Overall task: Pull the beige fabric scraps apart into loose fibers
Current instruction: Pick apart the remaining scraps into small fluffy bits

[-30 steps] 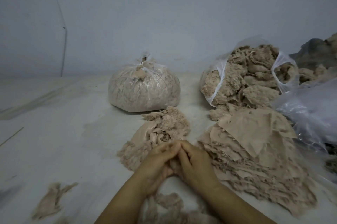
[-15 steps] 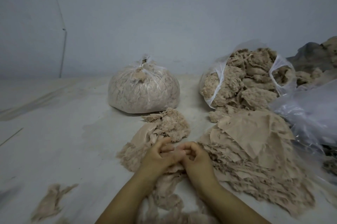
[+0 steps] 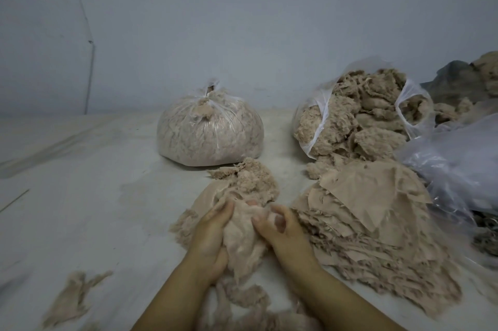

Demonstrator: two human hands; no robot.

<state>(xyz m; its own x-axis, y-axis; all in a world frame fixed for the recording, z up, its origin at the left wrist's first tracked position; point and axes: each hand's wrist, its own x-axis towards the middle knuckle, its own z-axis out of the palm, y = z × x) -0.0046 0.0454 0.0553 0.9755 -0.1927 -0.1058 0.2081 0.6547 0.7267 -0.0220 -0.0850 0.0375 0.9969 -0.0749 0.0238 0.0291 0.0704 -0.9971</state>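
**Hands part, scrap stretched between them**

Half a second ago the two hands were knotted together at the fingertips; now they have drawn apart, and a beige fabric scrap (image 3: 242, 233) is spread between them. The left hand (image 3: 208, 236) grips its left edge, fingers curled round the cloth; the right hand (image 3: 280, 231) pinches the right edge — the fingertips look blurred, so the exact hold is hard to read. The scrap hangs down toward a fluffy heap of loose fibers (image 3: 250, 182) on the pale floor (image 3: 94, 209). To the right lies a stack of flat fabric pieces (image 3: 372, 217). Behind stand a tied plastic bag (image 3: 210, 131) and an open bag of fluff (image 3: 358, 115) — both against the wall.
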